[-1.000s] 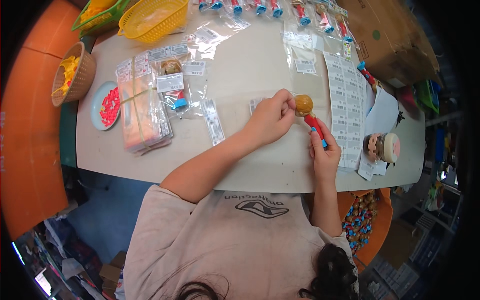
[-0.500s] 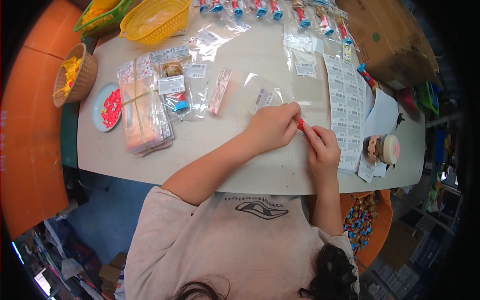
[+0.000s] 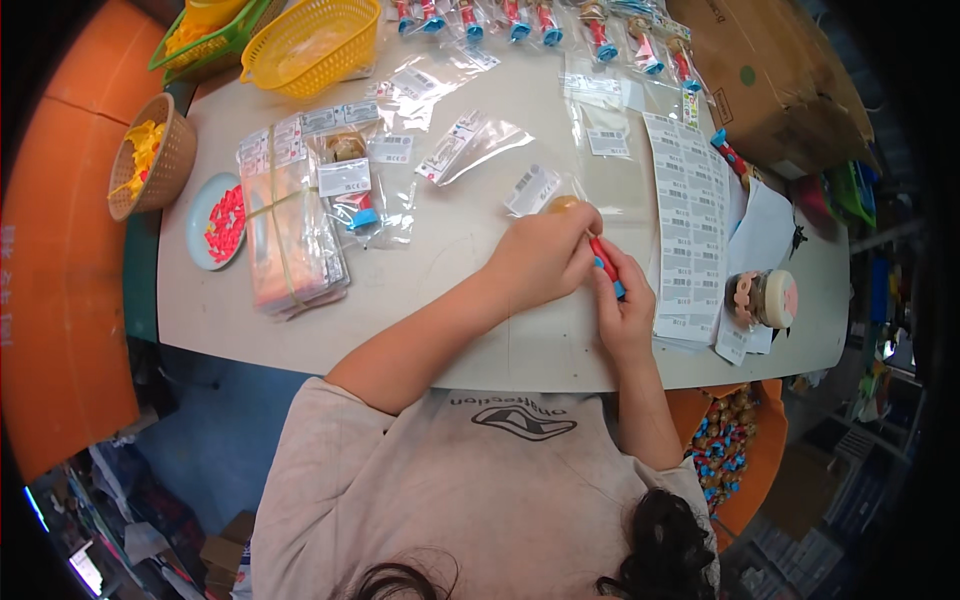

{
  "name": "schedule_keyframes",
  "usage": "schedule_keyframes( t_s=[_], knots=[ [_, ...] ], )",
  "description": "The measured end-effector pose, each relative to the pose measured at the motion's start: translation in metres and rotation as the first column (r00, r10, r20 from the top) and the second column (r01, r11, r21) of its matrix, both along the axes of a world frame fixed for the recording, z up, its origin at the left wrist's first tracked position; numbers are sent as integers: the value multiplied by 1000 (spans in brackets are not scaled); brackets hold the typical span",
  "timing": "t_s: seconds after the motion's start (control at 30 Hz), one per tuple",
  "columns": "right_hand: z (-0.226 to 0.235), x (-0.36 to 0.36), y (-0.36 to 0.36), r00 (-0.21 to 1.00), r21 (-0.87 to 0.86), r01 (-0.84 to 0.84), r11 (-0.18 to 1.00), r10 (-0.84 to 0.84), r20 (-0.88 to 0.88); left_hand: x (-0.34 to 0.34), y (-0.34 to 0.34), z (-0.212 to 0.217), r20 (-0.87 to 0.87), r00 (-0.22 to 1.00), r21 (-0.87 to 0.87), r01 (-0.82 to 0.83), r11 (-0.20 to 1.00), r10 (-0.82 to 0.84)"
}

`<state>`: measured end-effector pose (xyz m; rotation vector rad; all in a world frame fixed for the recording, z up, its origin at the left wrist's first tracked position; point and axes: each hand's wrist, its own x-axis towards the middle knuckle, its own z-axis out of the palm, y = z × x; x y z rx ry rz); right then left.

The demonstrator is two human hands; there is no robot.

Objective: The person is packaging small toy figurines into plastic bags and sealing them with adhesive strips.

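Note:
Between my hands is a small toy figure point(image 3: 607, 268) with a red body, a blue end and a brown rounded top, lying slantwise. My left hand point(image 3: 540, 255) is closed around its upper part, which the fingers mostly hide. The fingers of my right hand point(image 3: 628, 305) pinch the red and blue lower part. Just beyond my left hand, a clear plastic bag with a white label point(image 3: 530, 190) rests on the table. Another clear bag with a printed header point(image 3: 455, 145) lies farther left.
At left, a banded stack of clear bags point(image 3: 290, 225) sits beside a plate of pink pieces point(image 3: 243, 225) and a tan basket point(image 3: 180, 165). Label sheets point(image 3: 690, 230) and a jar point(image 3: 765, 298) are at right. Bagged toys point(image 3: 600, 40) line the far side, near a cardboard box point(image 3: 770, 80).
More of the toy figure shows: its blue end and brown top have come into sight. My right hand has shifted slightly down and left. The header bag at left has fanned out to the right.

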<state>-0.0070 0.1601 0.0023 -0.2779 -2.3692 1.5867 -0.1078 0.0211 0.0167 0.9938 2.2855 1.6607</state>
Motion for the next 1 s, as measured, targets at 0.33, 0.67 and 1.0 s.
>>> schedule_keyframes(
  t_s=[0.33, 0.67, 1.0],
  knots=[
    [19, 3, -8, 998, 187, -60, 981, 63, -12, -6, -3, 0, -214, 977, -106, -48, 993, 25],
    [7, 7, 8, 995, 214, -38, 976, 57, -84, -1, 0, -2, -262, 956, -194, 82, 978, -132],
    [4, 5, 5, 976, -373, 218, 902, -204, 77, -18, -11, 1, -264, 965, -287, -83, 954, 4]
  ],
)
